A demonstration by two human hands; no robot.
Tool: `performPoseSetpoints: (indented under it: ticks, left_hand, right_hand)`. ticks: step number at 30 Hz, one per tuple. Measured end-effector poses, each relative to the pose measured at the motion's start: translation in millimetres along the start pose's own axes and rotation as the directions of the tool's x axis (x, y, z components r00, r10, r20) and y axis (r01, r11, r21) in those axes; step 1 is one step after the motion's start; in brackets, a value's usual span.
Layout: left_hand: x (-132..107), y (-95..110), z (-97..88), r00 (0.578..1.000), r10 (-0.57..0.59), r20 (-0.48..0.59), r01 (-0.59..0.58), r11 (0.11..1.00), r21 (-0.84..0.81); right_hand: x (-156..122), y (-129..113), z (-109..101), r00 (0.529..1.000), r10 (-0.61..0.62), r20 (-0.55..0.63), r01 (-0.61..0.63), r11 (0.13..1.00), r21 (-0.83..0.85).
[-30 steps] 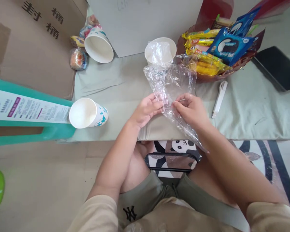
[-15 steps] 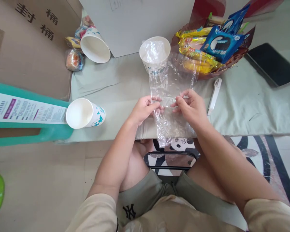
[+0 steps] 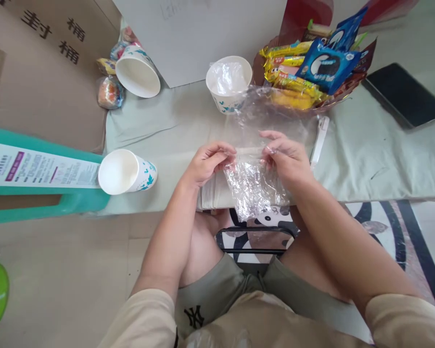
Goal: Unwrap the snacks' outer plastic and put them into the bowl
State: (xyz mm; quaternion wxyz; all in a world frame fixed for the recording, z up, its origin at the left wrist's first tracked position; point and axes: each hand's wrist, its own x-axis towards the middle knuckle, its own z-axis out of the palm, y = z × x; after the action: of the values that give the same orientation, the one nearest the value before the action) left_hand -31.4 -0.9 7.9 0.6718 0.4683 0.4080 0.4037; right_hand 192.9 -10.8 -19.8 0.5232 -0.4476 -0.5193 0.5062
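Ok, L hand [image 3: 209, 163] pinch-closed on plastic [image 3: 252, 189].

Apparently a room in a home, panda-patterned mat [image 3: 377, 229] on tiled floor [image 3: 76, 270], cloth-covered table [image 3: 174, 145], bowl [image 3: 258, 68] of packaged snacks [image 3: 326, 67]

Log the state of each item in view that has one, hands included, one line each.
Left hand, pinching the clear plastic
Right hand, pinching the clear plastic
Clear plastic, crinkled, stretched between the hands
Middle cup, upright, crumpled film inside
Near-left cup, upright, open
Far-left cup, tilted, mouth facing the viewer
Bowl, filled with wrapped snacks
White cutter-like tool, lying flat, blade not discernible
Black device, screen dark
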Motion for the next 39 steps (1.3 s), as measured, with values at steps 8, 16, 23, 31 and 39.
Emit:
performPoseSetpoints:
  ticks: [8, 16, 23, 31, 39]
  left_hand:
    - [5, -2, -2.1, 0.997, 0.063, -0.049, -0.062, 0.998, 0.024]
    - [12, -10, -6.7, 0.937, 0.19, -0.294, -0.116, 0.961, 0.251]
    - [7, -7, -3.0, 0.969, 0.124, -0.215, -0.096, 0.986, 0.134]
    - [-5, 7, 4.7, 0.99, 0.007, -0.144, -0.018, 0.997, -0.07]
    - [-4, 4, 13.5, 0.976, -0.216, -0.036, 0.218, 0.975, 0.049]
  right_hand:
    - [1, 11, -9, 0.985, -0.174, -0.002, 0.172, 0.977, -0.124]
    - [-5, 4, -21, 0.915, -0.347, 0.207, 0.404, 0.792, -0.459]
    - [-4, 6, -23, 0.976, -0.216, -0.015, 0.203, 0.94, -0.274]
    - [-5, -20, 1, 0.973, 0.21, 0.093, -0.199, 0.973, -0.115]
    - [-6, -26, -8, 0.986, 0.104, -0.134, -0.099, 0.994, 0.045]
